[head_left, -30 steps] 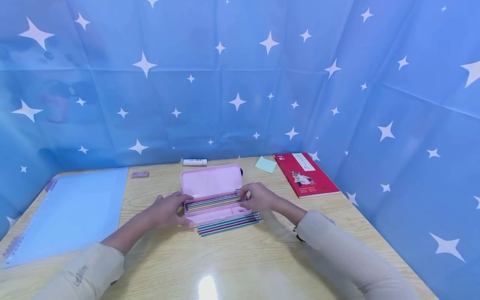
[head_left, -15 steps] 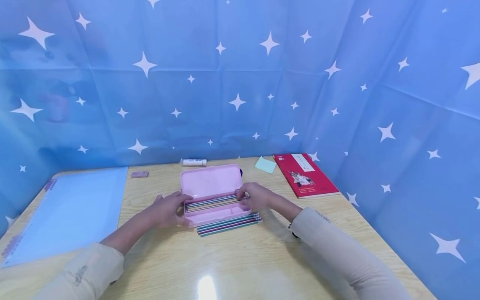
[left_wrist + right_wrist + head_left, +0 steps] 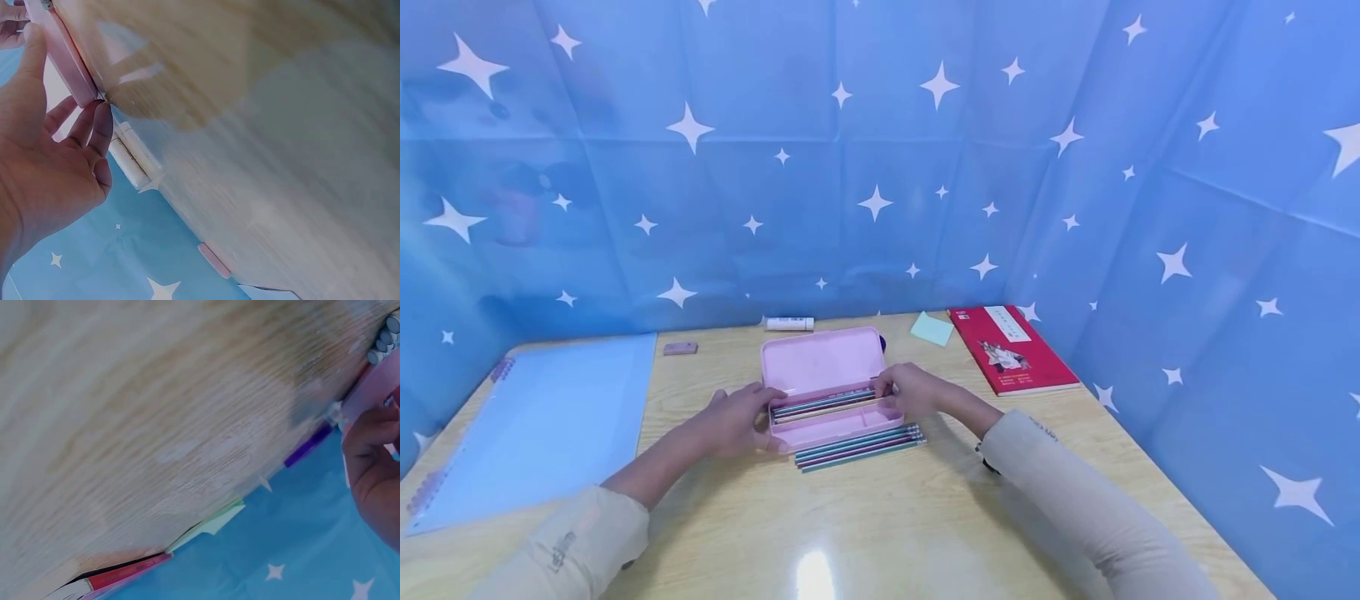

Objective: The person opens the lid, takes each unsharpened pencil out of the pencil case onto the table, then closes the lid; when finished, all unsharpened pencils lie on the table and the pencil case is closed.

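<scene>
An open pink pencil case (image 3: 823, 362) lies mid-table, its lid tilted back. Several pencils (image 3: 820, 406) lie in its rear compartment. My left hand (image 3: 735, 421) grips the case's left end, thumb at the front and fingers toward the back; the left wrist view shows the thumb and fingers on the pink case wall (image 3: 69, 62). At the right end, my right hand (image 3: 915, 392) reaches into the case with curled fingers, pinching the pencils' ends, which it mostly covers. Along the case's front edge lie several more pencils (image 3: 857, 447) on the table.
At the left lies a pale blue spiral notebook (image 3: 557, 425). A small eraser (image 3: 681, 348), a white glue stick (image 3: 788, 323) and green sticky notes (image 3: 932, 329) line the back. A red book (image 3: 1011, 350) lies right. A purple object (image 3: 309, 447) sits behind the case.
The right hand's fingers shift slightly at the pencils' right ends, and the pencils inside the case move a little. The left hand and the case stay in place.
</scene>
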`<move>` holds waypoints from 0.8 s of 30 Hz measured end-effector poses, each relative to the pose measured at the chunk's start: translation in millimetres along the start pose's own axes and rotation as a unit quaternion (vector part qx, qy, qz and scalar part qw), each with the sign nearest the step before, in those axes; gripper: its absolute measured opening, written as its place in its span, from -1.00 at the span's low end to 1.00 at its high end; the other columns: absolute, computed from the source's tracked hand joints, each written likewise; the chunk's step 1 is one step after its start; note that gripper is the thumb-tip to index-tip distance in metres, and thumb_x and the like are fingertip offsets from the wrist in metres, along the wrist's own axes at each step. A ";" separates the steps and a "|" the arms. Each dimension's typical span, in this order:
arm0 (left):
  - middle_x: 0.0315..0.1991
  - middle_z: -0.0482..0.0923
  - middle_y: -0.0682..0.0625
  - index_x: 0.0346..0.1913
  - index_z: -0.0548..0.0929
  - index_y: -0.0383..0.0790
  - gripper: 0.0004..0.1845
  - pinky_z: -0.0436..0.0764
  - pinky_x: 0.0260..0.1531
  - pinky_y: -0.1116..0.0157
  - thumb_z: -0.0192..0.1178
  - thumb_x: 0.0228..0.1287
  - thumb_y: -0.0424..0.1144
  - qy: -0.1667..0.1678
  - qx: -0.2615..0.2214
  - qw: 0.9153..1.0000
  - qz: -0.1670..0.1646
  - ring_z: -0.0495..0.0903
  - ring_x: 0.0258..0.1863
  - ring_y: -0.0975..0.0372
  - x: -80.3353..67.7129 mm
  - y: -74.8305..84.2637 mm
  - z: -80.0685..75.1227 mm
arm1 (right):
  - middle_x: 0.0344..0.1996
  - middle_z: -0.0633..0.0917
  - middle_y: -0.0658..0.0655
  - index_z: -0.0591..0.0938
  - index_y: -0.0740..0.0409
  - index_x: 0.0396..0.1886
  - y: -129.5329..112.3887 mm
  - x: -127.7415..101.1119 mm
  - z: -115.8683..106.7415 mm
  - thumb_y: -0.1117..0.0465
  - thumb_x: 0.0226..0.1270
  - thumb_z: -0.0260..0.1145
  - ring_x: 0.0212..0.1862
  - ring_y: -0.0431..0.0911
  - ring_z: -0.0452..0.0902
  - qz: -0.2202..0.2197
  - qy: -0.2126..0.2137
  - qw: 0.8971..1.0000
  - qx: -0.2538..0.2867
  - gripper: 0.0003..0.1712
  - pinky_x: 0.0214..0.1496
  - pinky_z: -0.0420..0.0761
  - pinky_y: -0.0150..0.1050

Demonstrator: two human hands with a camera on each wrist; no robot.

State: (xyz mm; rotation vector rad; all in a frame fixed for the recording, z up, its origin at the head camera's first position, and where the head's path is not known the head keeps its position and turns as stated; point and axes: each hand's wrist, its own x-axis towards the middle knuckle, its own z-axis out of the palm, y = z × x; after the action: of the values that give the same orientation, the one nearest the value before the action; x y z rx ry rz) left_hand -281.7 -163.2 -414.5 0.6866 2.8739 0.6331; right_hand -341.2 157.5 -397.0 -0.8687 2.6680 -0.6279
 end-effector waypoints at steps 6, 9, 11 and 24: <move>0.29 0.45 -0.19 0.36 0.44 -0.20 -0.04 0.15 0.19 -0.34 0.44 -0.06 0.29 0.002 0.001 1.000 0.004 0.38 0.32 -0.14 -0.6 2.1 -0.8 | -0.34 0.62 -0.05 0.65 0.11 -0.25 3.6 -2.4 -3.3 0.33 0.40 0.30 -0.24 -0.15 0.51 0.002 0.006 1.000 0.006 -0.95 -0.10 0.56 -0.26; 0.29 0.45 -0.20 0.36 0.44 -0.21 -0.04 0.13 0.20 -0.35 0.44 -0.05 0.28 0.001 0.000 1.000 0.003 0.38 0.33 -0.14 -0.3 2.9 -0.9 | -0.33 0.64 -0.06 0.68 0.10 -0.22 6.1 -4.8 -7.9 0.31 0.39 0.31 -0.25 -0.15 0.51 -0.007 0.022 1.000 0.019 -0.95 -0.12 0.56 -0.27; 0.29 0.45 -0.20 0.36 0.44 -0.21 -0.03 0.14 0.20 -0.35 0.43 -0.05 0.30 -0.001 0.002 1.000 0.004 0.38 0.32 -0.15 -0.1 3.3 -0.6 | -0.33 0.65 -0.06 0.70 0.11 -0.23 6.9 -6.7 -10.6 0.30 0.37 0.33 -0.27 -0.15 0.51 -0.021 0.035 0.999 0.028 -0.95 -0.16 0.57 -0.28; 0.30 0.44 -0.21 0.36 0.43 -0.21 -0.01 0.19 0.16 -0.32 0.42 -0.06 0.33 0.000 0.010 1.000 0.005 0.38 0.32 -0.15 0.3 1.3 -1.2 | -0.27 0.70 -0.02 0.74 0.06 -0.20 -10.6 -23.7 -28.3 0.25 0.35 0.36 -0.41 -0.05 0.54 -0.037 0.142 0.980 0.132 -0.91 -0.37 0.57 -0.27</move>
State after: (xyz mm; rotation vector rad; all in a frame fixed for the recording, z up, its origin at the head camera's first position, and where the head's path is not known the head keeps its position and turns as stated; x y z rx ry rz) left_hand -281.6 -162.4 -412.9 0.7054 2.8820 0.6068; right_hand -328.0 173.3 -364.5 -0.8620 2.7137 -1.1731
